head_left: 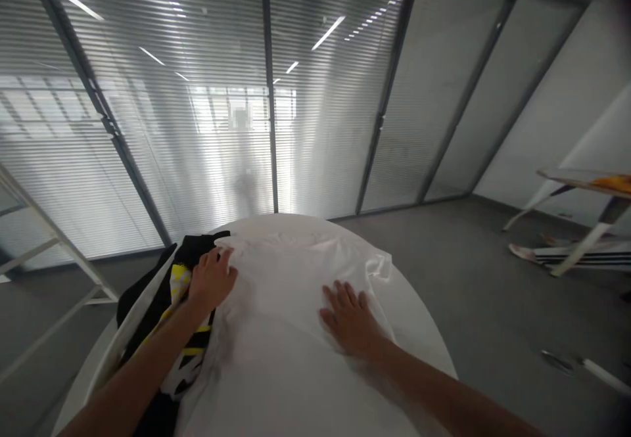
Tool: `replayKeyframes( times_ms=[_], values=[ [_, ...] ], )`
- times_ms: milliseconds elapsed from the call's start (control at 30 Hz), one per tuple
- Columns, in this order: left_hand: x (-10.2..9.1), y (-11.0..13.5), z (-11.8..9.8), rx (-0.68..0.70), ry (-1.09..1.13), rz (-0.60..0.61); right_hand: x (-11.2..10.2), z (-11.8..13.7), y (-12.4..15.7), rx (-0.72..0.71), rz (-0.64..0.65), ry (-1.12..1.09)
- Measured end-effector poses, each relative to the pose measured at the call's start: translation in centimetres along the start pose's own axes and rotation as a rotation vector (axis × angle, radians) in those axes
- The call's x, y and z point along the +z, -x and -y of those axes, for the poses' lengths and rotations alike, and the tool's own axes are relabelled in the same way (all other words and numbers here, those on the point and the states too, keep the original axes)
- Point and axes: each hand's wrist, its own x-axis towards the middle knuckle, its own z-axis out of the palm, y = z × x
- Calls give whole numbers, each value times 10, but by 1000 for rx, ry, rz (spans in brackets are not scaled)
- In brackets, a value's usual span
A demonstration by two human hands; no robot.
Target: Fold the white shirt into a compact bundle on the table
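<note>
A white T-shirt [290,319] lies spread over a round white table, with small wrinkles near its collar and right sleeve. My left hand [213,280] is at the shirt's upper left edge, its bent fingers closed on the fabric by the left sleeve; the fingertips are partly hidden. On the right half of the shirt, my right hand [351,319] rests palm down with its fingers spread. Beneath my left forearm, dark clothing with yellow and white patterns [197,342] is bunched against the shirt's left side.
The round table's edge [428,325] curves past the shirt on the right. A light metal frame [54,240] stands at the left. Glass partitions with blinds [320,128] rise behind. At the right are another table [566,177] with orange cloth and a person's striped trouser leg [582,256].
</note>
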Motion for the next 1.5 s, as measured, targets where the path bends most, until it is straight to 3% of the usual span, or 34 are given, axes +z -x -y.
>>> replayKeyframes(
  times_ms=[100, 167, 400, 567, 767, 933, 1200, 1367, 1500],
  values=[
    [11, 28, -28, 267, -21, 89, 3, -10, 0, -51, -24, 7],
    [20, 42, -39, 355, -18, 142, 2, -20, -3, -72, -25, 8],
    [29, 66, -47, 356, 26, 292, -3, -59, -1, -13, -58, 49],
    [25, 73, -51, 356, 63, 366, -11, -60, 2, 62, -33, 67],
    [26, 59, -39, 311, -13, 253, -30, -19, -24, 12, -8, -73],
    [26, 51, -37, 204, -92, 109, -31, 33, -61, -32, -18, -247],
    [33, 40, -30, 100, -100, 136, -21, 107, -104, -95, -85, -482],
    [32, 38, -26, 43, -5, 128, -26, 133, -127, -230, -184, -516],
    [23, 40, -25, 8, 63, 61, -32, 147, -144, -338, -169, -480]
  ],
)
